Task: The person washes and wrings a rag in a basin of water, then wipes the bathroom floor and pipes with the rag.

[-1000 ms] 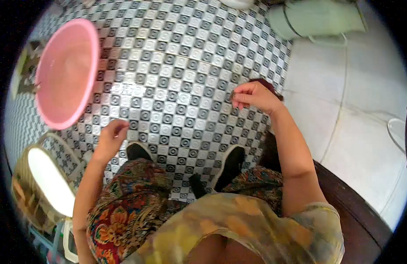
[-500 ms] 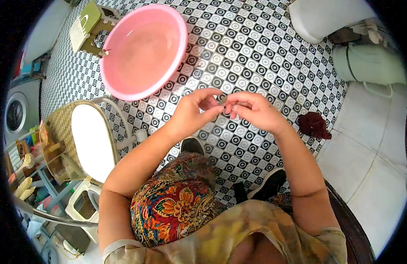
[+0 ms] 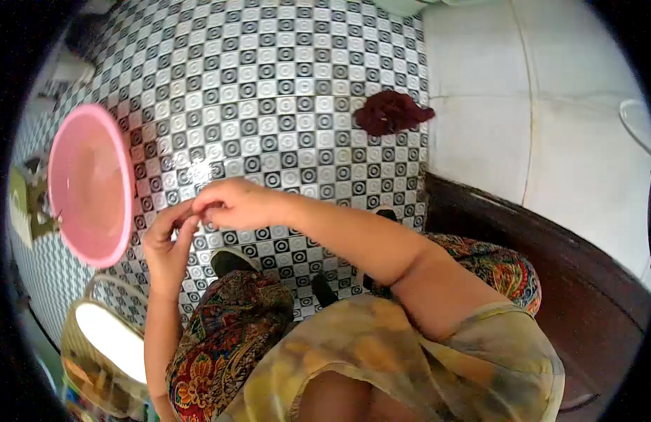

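Note:
My left hand [image 3: 168,243] and my right hand [image 3: 239,204] meet above the tiled floor, fingertips touching. Thumb and fingers of each are drawn into a pinch. Whatever lies between them, if anything, is too small to make out. The pink basin [image 3: 130,190], holding cloudy water, stands on the floor to the left of my hands. A crumpled dark red cloth [image 3: 392,112] lies on the floor farther off to the right, apart from both hands.
A small green and cream box-like stand [image 3: 23,207] is beyond the basin at far left. Below it is a woven-backed chair [image 3: 75,334] with a bright white oval panel. A dark wooden edge [image 3: 494,232] and white wall tiles [image 3: 473,105] border the right side.
The view has swung to the right, so the basin, chair and cloth appear farther left. My hands stay together, fingertips touching, and now show left of centre.

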`<state>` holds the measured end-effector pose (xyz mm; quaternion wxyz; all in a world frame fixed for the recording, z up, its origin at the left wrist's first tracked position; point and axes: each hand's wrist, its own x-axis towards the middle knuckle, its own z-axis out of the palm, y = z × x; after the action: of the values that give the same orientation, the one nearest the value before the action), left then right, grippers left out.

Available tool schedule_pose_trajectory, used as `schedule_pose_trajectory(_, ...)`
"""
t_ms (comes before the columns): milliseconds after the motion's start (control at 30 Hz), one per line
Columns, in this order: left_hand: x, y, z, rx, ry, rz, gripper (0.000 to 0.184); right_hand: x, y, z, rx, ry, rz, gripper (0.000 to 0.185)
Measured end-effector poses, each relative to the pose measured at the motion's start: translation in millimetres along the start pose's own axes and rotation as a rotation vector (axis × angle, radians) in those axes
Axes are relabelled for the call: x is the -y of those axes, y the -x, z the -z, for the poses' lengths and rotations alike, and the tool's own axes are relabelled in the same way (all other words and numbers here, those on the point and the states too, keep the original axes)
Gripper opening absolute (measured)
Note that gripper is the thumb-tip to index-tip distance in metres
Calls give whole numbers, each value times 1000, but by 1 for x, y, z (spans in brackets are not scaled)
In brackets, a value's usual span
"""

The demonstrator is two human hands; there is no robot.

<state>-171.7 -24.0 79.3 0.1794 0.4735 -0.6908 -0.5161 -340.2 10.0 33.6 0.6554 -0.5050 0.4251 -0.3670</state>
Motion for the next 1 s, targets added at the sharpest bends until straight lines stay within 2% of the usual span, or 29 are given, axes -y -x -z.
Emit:
schedule_pose_trajectory(67,6,1,-1,12,98,45,18,-2,4,-6,-96,62,108,18)
schedule_pose_trajectory(167,8,-1,2,33,139,76,16,-4,5,-11,-117,64,87,17)
schedule_pose_trajectory(267,11,-1,5,51,149,92,12,-8,7,-12,-139,179,241,15)
schedule_pose_trajectory(367,16,0,2,43,171,68,11,-4,10,-17,-177,106,197,14)
schedule_pose_trajectory(433,13,0,0,-43,191,151,11,-5,11,-20,-177,43,154,15)
schedule_pose_trajectory(500,21,1,1,-45,217,170,12,-3,12,-22,-131,-57,21,15)
schedule_pose_trajectory(567,27,2,0,-110,267,237,12,-10,13,-23,-162,-77,28,14)
schedule_pose_trajectory(633,36,4,2,-108,276,237,12,-15,17,-12,-290,-25,89,13)
schedule_pose_trajectory(700,43,6,5,-110,287,238,11,-27,27,11,-609,88,23,10)
schedule_pose_trajectory(733,45,7,7,-115,291,244,12,-36,34,28,-865,242,97,9)
schedule_pose_trajectory(767,46,8,7,-121,297,249,12,-40,46,51,-986,316,86,11)
schedule_pose_trajectory(800,47,9,7,-126,302,250,12,-52,58,77,-1084,300,95,16)
schedule_pose_trajectory(833,48,9,8,-113,305,244,12,-40,78,97,-1178,672,43,23)
schedule_pose_trajectory(867,48,10,10,-103,305,238,12,-53,92,124,-1273,815,50,27)
schedule_pose_trajectory(900,48,11,9,-116,302,241,12,-48,105,142,-1293,980,-113,32)
schedule_pose_trajectory(933,46,12,8,-137,307,261,11,-62,119,163,-1318,1187,-156,48)
schedule_pose_trajectory(967,46,12,8,-156,312,281,11,-64,131,173,-1267,1134,-354,70)
schedule_pose_trajectory(1000,47,12,9,-142,323,287,11,-58,134,176,-1184,1056,-574,78)
